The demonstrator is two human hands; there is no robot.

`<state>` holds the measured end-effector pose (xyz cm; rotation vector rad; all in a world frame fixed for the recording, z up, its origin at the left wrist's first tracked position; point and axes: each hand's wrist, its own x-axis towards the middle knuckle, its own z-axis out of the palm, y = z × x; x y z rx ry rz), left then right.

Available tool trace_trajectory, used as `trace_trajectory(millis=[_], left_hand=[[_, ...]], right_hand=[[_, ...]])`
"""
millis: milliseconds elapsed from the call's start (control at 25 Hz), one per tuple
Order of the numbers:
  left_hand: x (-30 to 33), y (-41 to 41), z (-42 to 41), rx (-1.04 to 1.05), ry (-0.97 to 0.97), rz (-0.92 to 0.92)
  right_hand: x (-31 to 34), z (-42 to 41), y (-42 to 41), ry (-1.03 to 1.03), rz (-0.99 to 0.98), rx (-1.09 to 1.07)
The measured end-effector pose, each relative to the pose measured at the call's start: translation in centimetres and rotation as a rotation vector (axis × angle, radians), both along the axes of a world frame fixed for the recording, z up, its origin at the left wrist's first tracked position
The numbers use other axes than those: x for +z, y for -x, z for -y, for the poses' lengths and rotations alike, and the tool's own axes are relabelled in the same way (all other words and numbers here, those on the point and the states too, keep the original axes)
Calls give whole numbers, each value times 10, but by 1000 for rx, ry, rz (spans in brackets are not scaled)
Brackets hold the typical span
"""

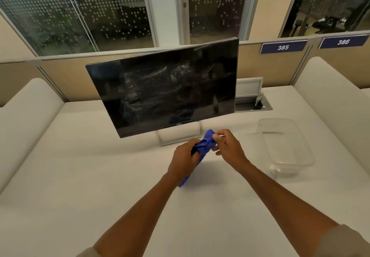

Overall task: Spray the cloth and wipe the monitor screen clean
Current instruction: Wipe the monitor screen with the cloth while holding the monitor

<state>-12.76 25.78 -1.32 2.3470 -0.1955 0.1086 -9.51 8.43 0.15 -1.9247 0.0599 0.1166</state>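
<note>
Both hands hold the blue cloth (204,146) bunched above the desk (100,176): left hand (185,159) gripping it, right hand (227,146) pinching its top, just before the smeared monitor (166,90). Risk: no spray bottle visible, so a dry or wadded cloth likely just spreads streaks.

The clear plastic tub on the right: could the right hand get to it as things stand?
Probably yes. The clear plastic tub sits on the desk beside the right hand with nothing between them, but that hand pinches the blue cloth, so it would have to let go first.
</note>
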Motion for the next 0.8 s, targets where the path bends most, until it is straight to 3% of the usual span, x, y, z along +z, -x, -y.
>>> trace_trajectory(millis=[160,280,400,640,800], left_hand=[[43,-13,-22,89,158,5],[75,-16,-35,73,207,30],[96,-14,-46,64,274,-14],[128,-10,-86,117,265,16],[152,-14,-133,120,187,86]], right_hand=[[21,-20,11,129,360,-25],[29,-43,20,235,550,95],[38,-73,21,221,605,164],[61,-127,8,80,665,95],[79,-171,-9,189,814,31]])
